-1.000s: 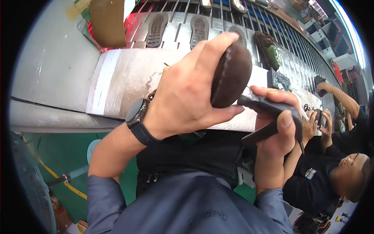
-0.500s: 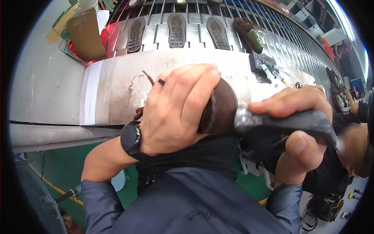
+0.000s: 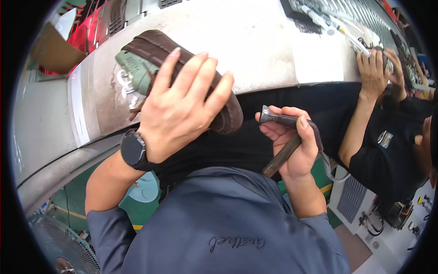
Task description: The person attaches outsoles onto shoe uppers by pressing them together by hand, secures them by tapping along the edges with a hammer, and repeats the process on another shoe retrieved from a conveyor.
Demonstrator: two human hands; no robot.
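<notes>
A dark brown shoe (image 3: 155, 46) lies tilted at the near edge of the bench, with a green shoe last (image 3: 136, 72) showing in its opening. My left hand (image 3: 182, 98) is closed over the shoe, its fingers spread across the side and its palm hiding the middle part. To the right, apart from the shoe, my right hand (image 3: 299, 146) grips a hammer (image 3: 285, 119). Its flared metal face points left towards the shoe, and a worn, stick-like handle slants down beneath my fingers.
The pale workbench (image 3: 255, 50) runs across the far side. A dark block with syringe-like tubes (image 3: 315, 18) sits at its back right. Close on my right, a co-worker's hands (image 3: 376, 75) handle a dark item. A fan (image 3: 64, 246) stands at lower left.
The hammer has come away from the shoe's end and is turned in my right hand. My left hand has turned the shoe over, so the green last now shows. The view has shifted.
</notes>
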